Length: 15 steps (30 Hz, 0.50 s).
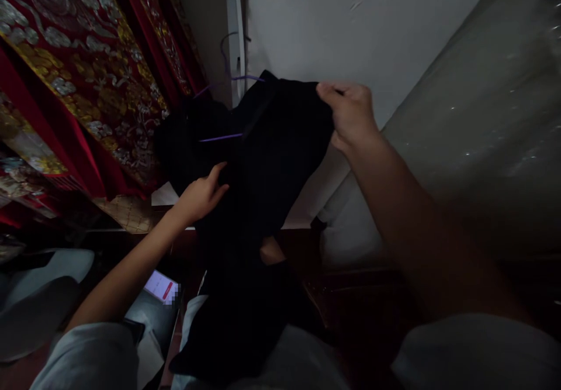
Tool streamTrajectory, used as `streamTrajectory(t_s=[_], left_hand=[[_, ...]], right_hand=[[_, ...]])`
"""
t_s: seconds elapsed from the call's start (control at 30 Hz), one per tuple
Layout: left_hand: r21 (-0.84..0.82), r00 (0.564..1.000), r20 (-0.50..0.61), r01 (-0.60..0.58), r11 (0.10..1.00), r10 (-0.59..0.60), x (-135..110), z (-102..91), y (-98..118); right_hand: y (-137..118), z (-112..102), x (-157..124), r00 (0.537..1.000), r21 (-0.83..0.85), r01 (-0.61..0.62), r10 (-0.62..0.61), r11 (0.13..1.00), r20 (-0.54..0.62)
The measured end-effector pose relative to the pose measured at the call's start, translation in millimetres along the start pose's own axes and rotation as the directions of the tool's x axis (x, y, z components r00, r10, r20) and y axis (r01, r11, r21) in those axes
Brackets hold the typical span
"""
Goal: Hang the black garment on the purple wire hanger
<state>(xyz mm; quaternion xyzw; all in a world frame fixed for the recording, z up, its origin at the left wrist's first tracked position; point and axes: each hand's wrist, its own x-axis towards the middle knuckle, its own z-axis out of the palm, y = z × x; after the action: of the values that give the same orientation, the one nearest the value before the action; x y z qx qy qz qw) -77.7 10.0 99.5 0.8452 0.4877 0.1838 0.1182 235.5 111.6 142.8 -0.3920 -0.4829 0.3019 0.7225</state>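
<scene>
A black garment (280, 144) hangs in front of me on a thin purple hanger (220, 138). The hanger's hook and lower bar show, while most of its shoulders are covered by cloth. At the garment's upper right, my right hand (353, 109) pinches the shoulder or sleeve edge between thumb and fingers and holds it out sideways. My left hand (201, 198) rests at the garment's front, below the hanger bar, with thumb and forefinger apart. Its other fingers are hard to see against the dark cloth. The garment's lower part drops toward my lap.
Red cloth with gold and silver ornament (109, 86) hangs at the left. A pale wall or panel (350, 21) stands behind the garment, with a large plastic-wrapped bulk (473, 121) on the right. A lit phone (160, 286) lies at lower left, near a grey chair-like shape (39, 308).
</scene>
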Motion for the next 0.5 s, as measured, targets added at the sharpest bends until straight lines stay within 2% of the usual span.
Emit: streamTrajectory(t_s=[0.1, 0.2, 0.3, 0.4, 0.5], left_hand=[[-0.010, 0.999, -0.032, -0.014, 1.000, 0.014, 0.5, 13.5, -0.6], [-0.058, 0.995, -0.087, -0.044, 0.997, 0.039, -0.5, 29.9, 3.8], [-0.103, 0.995, -0.078, -0.066, 0.992, 0.058, -2.3, 51.7, 7.0], [-0.209, 0.991, -0.112, -0.097, 0.973, 0.075, -9.1, 79.2, 9.9], [-0.346, 0.963, -0.269, -0.116, 0.931, 0.020, -22.0, 109.7, 16.3]], right_hand=[[2.1, -22.5, -8.2, 0.994, 0.032, 0.107, -0.107, 0.994, 0.000], [-5.1, -41.8, -27.7, 0.998, 0.029, 0.047, -0.046, 0.998, -0.032], [-14.9, -53.7, -47.5, 0.997, 0.000, -0.036, 0.035, 0.999, -0.073], [-17.0, -60.4, -53.8, 0.999, -0.124, -0.028, 0.023, 0.992, -0.040], [-9.5, -62.1, -46.9, 0.997, -0.405, 0.049, -0.066, 0.913, -0.028]])
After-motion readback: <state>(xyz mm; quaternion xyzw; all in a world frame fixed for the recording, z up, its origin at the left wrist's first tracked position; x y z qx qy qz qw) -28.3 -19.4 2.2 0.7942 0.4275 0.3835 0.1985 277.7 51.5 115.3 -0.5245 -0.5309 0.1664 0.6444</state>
